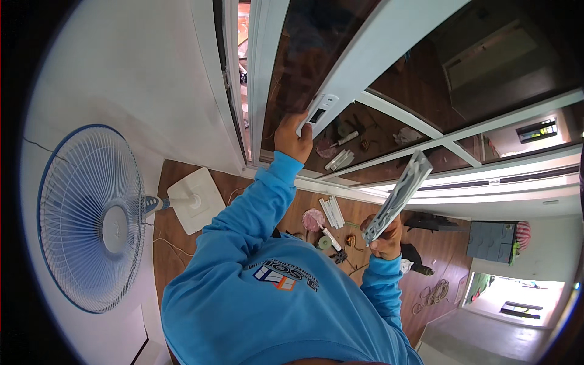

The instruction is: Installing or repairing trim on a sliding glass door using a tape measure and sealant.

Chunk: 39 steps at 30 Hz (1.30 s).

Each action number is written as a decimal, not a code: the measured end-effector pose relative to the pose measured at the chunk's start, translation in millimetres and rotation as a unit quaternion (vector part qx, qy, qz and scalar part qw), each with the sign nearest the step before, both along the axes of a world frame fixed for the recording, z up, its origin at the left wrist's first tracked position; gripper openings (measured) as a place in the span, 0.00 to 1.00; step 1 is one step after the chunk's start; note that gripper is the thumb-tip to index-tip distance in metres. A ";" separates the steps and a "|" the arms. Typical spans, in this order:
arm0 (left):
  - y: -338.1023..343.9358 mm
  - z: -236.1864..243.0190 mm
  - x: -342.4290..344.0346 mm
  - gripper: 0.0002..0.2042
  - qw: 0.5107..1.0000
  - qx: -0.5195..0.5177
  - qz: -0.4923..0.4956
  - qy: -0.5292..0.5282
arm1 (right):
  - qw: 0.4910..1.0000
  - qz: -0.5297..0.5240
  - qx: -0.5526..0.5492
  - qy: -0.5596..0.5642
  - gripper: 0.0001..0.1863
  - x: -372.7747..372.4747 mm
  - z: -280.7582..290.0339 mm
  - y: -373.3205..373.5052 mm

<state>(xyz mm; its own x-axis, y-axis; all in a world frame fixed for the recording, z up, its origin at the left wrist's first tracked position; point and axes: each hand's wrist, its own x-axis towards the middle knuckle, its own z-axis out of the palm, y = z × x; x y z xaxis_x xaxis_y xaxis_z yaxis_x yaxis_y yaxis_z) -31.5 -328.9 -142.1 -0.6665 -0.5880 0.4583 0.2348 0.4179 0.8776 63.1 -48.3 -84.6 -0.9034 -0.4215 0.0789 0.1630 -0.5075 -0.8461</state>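
Blue long-sleeved top (292,310), with a chest print, nearest, at 6 o'clock from the view's centre. Left hand (294,141), at 12 o'clock: bent at a white handle plate (329,103) with a dark recess, thumb touching its lower part; fingers partly hidden, so whether they grip cannot be told. Right hand (383,238), at 4 o'clock: thumb and fingers pinching the lower end of a long, flat white-and-grey piece (398,193), held tilted at 3 o'clock, its upper end leaning toward 2. White-framed door (365,61) with dark glass, at 1 o'clock, carrying the plate. Pedestal fan (91,219), blue-rimmed, at 9 o'clock. Wood-look floor (443,246), below: white strips (332,212) lying side by side at 4 o'clock; pink bundle (313,219) just beside them, at 5; coiled cable (434,293) farther, at 4. Grey drawer unit (490,241), farthest, between 3 and 4 o'clock.
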 end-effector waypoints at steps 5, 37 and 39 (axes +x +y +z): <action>-7.6 -1.4 -5.1 0.11 0.999 -0.011 -0.047 -0.009 | 0.998 0.010 0.055 0.020 0.38 -16.0 15.3 -35.9; 144.3 -13.6 -44.5 0.13 0.992 -0.060 -0.103 -0.039 | 0.938 0.250 0.152 0.184 0.30 -84.0 23.7 46.7; 143.6 -17.8 -42.2 0.13 0.992 -0.045 -0.103 -0.059 | 0.927 0.167 0.206 0.265 0.28 -87.8 32.0 42.5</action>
<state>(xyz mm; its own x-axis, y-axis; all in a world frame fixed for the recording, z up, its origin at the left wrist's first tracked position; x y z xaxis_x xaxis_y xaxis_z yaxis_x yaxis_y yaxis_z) -73.8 -185.4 -159.9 -0.8203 -0.3940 0.4147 0.2220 0.4489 0.8656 -24.7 -5.8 -52.6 -0.5976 -0.7632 0.2456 -0.2423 -0.1201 -0.9627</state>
